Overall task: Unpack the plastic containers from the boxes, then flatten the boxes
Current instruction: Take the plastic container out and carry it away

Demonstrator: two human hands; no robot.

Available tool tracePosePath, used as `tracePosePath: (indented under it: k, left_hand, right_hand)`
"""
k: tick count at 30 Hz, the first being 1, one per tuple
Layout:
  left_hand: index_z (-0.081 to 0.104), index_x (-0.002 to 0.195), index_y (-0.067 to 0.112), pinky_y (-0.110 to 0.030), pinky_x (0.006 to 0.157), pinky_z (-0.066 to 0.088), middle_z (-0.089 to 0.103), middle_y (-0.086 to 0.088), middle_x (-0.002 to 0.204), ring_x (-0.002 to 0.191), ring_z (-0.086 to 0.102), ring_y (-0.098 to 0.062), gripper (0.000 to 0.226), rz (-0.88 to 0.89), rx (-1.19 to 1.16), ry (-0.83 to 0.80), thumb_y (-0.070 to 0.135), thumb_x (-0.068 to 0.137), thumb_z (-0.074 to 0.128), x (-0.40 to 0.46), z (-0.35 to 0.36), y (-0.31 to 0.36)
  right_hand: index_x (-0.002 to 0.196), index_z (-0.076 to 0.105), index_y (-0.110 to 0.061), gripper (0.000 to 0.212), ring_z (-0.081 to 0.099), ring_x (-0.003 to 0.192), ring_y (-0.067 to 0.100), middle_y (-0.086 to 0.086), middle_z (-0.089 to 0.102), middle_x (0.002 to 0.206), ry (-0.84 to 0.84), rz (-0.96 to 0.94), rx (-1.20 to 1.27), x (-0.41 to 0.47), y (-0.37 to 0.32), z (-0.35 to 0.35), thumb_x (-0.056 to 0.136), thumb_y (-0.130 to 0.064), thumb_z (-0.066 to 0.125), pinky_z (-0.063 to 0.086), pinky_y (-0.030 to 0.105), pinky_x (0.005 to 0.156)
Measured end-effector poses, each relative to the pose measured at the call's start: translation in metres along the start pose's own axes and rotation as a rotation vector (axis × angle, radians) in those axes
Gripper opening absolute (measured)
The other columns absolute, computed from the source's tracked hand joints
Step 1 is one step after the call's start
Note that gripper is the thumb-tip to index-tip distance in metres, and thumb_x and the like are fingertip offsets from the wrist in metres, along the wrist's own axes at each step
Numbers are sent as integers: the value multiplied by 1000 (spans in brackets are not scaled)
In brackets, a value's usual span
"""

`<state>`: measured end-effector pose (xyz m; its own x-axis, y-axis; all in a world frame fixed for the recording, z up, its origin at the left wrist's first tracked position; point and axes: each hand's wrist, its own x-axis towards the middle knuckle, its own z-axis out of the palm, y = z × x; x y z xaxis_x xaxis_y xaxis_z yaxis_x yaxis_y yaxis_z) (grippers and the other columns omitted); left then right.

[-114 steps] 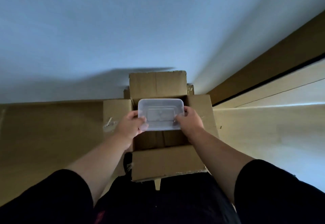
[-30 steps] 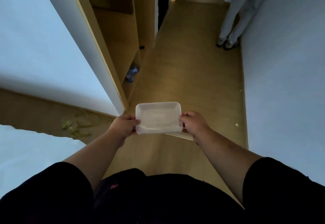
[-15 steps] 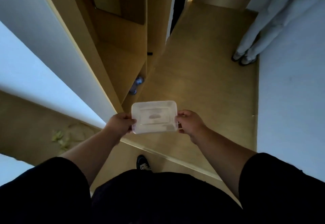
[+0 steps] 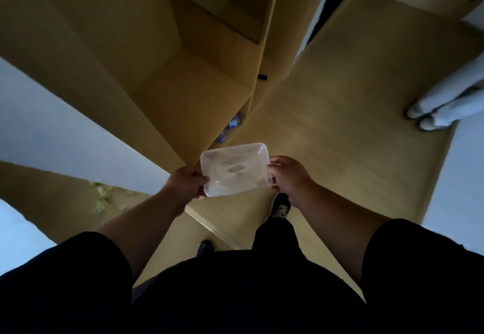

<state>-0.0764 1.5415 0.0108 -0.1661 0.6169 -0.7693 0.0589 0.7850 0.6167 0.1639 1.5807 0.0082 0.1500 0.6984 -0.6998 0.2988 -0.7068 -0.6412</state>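
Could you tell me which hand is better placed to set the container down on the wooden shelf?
Probably the left hand: it grips the container on the side nearest the shelf; the right hand holds the far end.

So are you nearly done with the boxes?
Not nearly. One plastic container is out, gripped at its ends by the left hand and right hand above the wooden floor. No box is in view, so flattening looks not yet done.
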Motion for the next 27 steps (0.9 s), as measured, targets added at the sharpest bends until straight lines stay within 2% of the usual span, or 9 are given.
tracePosePath:
  k: [2, 5, 9, 15, 18, 20, 22, 25, 27]
  left_hand:
    - [65, 93, 4, -33, 62, 55, 67, -26, 94, 81, 65, -33, 7, -21, -58, 49, -2, 89, 63, 21, 11, 15]
    - [62, 86, 10, -34, 61, 51, 65, -18, 84, 71, 62, -28, 10, -67, -137, 142, 1, 89, 66, 50, 30, 38]
    - [64, 97, 15, -37, 63, 55, 68, -17, 91, 72, 64, -29, 13, -149, -256, 223, 8, 87, 69, 87, 50, 62]
    - [60, 117, 14, -43, 76, 56, 66, -14, 92, 68, 63, -24, 28, -225, -380, 281, 8, 90, 66, 116, 55, 85]
    - [56, 129, 13, -38, 73, 55, 66, -15, 97, 70, 62, -22, 38, -269, -419, 305, 6, 92, 64, 131, 41, 89]
    - [52, 134, 11, -35, 71, 53, 63, -12, 90, 69, 59, -20, 42, -286, -430, 323, 4, 94, 60, 144, 31, 95]
    - [49, 137, 10, -32, 67, 50, 59, -10, 84, 68, 56, -19, 43, -305, -440, 333, 1, 95, 56, 154, 21, 103]
    - [54, 132, 4, -38, 72, 49, 56, -11, 80, 69, 54, -24, 40, -300, -403, 372, -1, 93, 55, 170, 8, 107]
    - [59, 126, 3, -42, 81, 53, 60, -16, 83, 77, 59, -31, 44, -274, -369, 406, 5, 82, 60, 179, 2, 110]
  right_hand:
    - [100, 71, -30, 21, 64, 69, 25, 5, 70, 86, -85, -26, -70, 37, -21, -5, 85, -21, 60, 54, 35, 61]
    - [95, 68, -33, 19, 68, 77, 23, 5, 73, 94, -223, -55, -210, 89, -57, -17, 90, -18, 57, 58, 36, 68]
    - [103, 68, -30, 21, 67, 77, 18, 7, 74, 95, -349, -62, -364, 145, -106, -27, 89, -18, 59, 52, 30, 62]
    - [108, 65, -29, 22, 67, 78, 23, 9, 73, 98, -419, -103, -467, 197, -151, -5, 92, -15, 60, 52, 31, 63]
    - [115, 65, -27, 25, 62, 73, 22, 10, 69, 93, -452, -76, -466, 217, -167, 23, 94, -14, 59, 50, 32, 64]
    - [116, 63, -27, 25, 61, 72, 22, 8, 66, 88, -474, -69, -472, 226, -180, 41, 96, -12, 57, 48, 32, 65]
    - [126, 62, -27, 34, 65, 76, 22, 9, 69, 94, -475, -89, -541, 235, -192, 59, 96, -13, 55, 50, 33, 66]
    - [139, 57, -24, 47, 68, 76, 22, 11, 71, 105, -477, -116, -637, 248, -205, 86, 93, -16, 55, 52, 33, 62]
    - [142, 54, -25, 49, 70, 84, 24, 9, 69, 115, -484, -131, -687, 255, -214, 100, 93, -21, 56, 57, 36, 69]
